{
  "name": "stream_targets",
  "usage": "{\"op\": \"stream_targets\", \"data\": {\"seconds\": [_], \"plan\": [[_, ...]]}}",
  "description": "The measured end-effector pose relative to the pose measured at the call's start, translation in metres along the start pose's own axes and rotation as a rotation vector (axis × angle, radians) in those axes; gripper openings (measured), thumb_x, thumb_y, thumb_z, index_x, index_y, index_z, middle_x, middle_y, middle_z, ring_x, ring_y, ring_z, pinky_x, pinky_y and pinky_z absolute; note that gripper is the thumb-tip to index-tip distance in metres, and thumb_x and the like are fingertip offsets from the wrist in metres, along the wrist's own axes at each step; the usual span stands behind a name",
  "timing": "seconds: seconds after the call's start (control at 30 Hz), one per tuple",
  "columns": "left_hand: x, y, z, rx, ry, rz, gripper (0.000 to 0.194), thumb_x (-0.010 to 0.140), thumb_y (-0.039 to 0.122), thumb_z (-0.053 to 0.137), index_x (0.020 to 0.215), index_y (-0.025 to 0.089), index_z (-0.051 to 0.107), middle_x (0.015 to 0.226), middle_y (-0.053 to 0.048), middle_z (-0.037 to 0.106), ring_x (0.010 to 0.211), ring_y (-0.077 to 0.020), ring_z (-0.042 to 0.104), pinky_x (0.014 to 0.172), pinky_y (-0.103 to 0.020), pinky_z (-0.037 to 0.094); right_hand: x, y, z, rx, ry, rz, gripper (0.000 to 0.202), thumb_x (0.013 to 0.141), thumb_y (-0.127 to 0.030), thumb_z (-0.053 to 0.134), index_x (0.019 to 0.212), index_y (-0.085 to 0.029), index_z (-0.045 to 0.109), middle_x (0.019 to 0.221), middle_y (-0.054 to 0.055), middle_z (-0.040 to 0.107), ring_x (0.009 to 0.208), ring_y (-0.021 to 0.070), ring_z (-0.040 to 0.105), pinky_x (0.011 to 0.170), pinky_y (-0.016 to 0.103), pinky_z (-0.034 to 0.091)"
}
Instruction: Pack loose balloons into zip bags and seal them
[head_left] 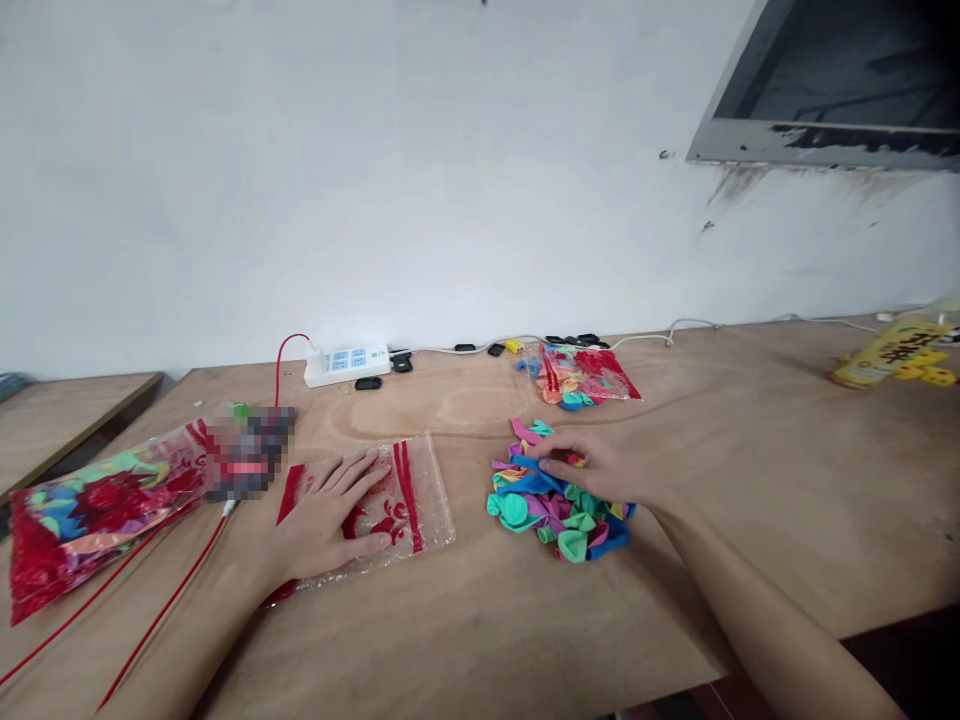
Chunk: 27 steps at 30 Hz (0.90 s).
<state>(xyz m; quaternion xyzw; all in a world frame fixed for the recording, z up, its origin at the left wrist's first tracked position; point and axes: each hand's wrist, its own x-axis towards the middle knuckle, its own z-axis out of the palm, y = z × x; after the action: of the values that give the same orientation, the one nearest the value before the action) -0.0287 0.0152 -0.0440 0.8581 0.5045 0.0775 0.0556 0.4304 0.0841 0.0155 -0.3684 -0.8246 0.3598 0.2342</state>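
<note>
My left hand lies flat with its fingers stretched out on a clear plastic bag printed in red. That bag looks flat on the wooden table. A pile of deflated balloons in green, blue, purple and orange is heaped to its right. Over the back of this pile, my right hand has its thumb and forefinger closed on a blue balloon. Its other fingers are partly hidden.
A filled balloon bag lies at the left, beside a blurred device with red cables. Another bag of balloons rests at the back. Near the wall are a white power strip and small black pieces. A yellow bottle stands tilted-looking at the right.
</note>
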Motion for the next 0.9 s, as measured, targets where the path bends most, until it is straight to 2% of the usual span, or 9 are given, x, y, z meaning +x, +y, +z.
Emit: {"op": "stream_targets", "data": {"seconds": [0.13, 0.23, 0.37, 0.57, 0.7, 0.77, 0.9], "plan": [[0.000, 0.000, 0.000, -0.001, -0.003, -0.004, 0.095, 0.094, 0.078, 0.060, 0.171, 0.038, 0.022, 0.178, -0.005, 0.023, 0.160, -0.0409, 0.025, 0.127, -0.066, 0.022, 0.001, 0.002, 0.007, -0.188, 0.040, -0.122, 0.033, 0.102, -0.040, 0.060, 0.130, -0.031, 0.073, 0.131, 0.007, 0.073, 0.128, 0.0310, 0.064, 0.109, 0.050, 0.051], [0.000, 0.000, 0.000, -0.013, 0.011, 0.005, 0.095, 0.093, 0.078, 0.061, 0.170, 0.038, 0.023, 0.177, -0.005, 0.024, 0.159, -0.0408, 0.028, 0.127, -0.064, 0.024, -0.002, 0.002, 0.003, -0.263, 0.045, -0.121, 0.043, 0.099, -0.046, 0.067, 0.139, -0.032, 0.069, 0.141, 0.008, 0.067, 0.138, 0.0334, 0.055, 0.118, 0.055, 0.044], [0.000, 0.000, 0.001, -0.019, 0.018, 0.005, 0.095, 0.093, 0.078, 0.062, 0.170, 0.038, 0.023, 0.177, -0.005, 0.025, 0.159, -0.0408, 0.029, 0.127, -0.064, 0.024, -0.006, 0.000, -0.012, -0.340, -0.053, -0.074, 0.047, 0.092, -0.053, 0.074, 0.134, -0.033, 0.072, 0.141, 0.009, 0.063, 0.134, 0.0344, 0.056, 0.115, 0.054, 0.046], [0.001, 0.000, 0.001, -0.013, 0.020, 0.002, 0.095, 0.093, 0.078, 0.062, 0.170, 0.038, 0.023, 0.177, -0.005, 0.025, 0.160, -0.0412, 0.027, 0.127, -0.065, 0.023, -0.015, 0.000, -0.030, -0.367, -0.105, 0.030, 0.035, 0.084, -0.055, 0.082, 0.108, -0.030, 0.077, 0.125, 0.008, 0.062, 0.125, 0.0317, 0.058, 0.106, 0.048, 0.052], [0.001, 0.001, 0.000, -0.011, 0.010, -0.003, 0.096, 0.093, 0.077, 0.062, 0.171, 0.038, 0.021, 0.177, -0.005, 0.024, 0.159, -0.0410, 0.028, 0.127, -0.066, 0.024, -0.016, 0.004, -0.028, -0.411, -0.154, 0.031, 0.017, 0.086, -0.045, 0.080, 0.087, -0.028, 0.079, 0.111, 0.007, 0.064, 0.113, 0.0297, 0.060, 0.099, 0.047, 0.053], [0.001, 0.001, 0.000, -0.012, 0.017, 0.000, 0.096, 0.094, 0.077, 0.062, 0.171, 0.038, 0.021, 0.177, -0.005, 0.025, 0.159, -0.0406, 0.028, 0.127, -0.065, 0.024, -0.013, 0.008, -0.021, -0.422, -0.110, -0.010, 0.012, 0.089, -0.038, 0.076, 0.085, -0.027, 0.079, 0.107, 0.007, 0.064, 0.110, 0.0290, 0.061, 0.096, 0.047, 0.053], [0.000, 0.001, -0.001, -0.016, 0.012, 0.008, 0.095, 0.093, 0.077, 0.063, 0.170, 0.038, 0.023, 0.177, -0.006, 0.026, 0.159, -0.0412, 0.029, 0.127, -0.065, 0.026, -0.001, 0.008, -0.005, -0.407, 0.052, -0.108, 0.012, 0.094, -0.034, 0.071, 0.102, -0.028, 0.078, 0.108, 0.008, 0.064, 0.108, 0.0285, 0.061, 0.095, 0.048, 0.053]]}}
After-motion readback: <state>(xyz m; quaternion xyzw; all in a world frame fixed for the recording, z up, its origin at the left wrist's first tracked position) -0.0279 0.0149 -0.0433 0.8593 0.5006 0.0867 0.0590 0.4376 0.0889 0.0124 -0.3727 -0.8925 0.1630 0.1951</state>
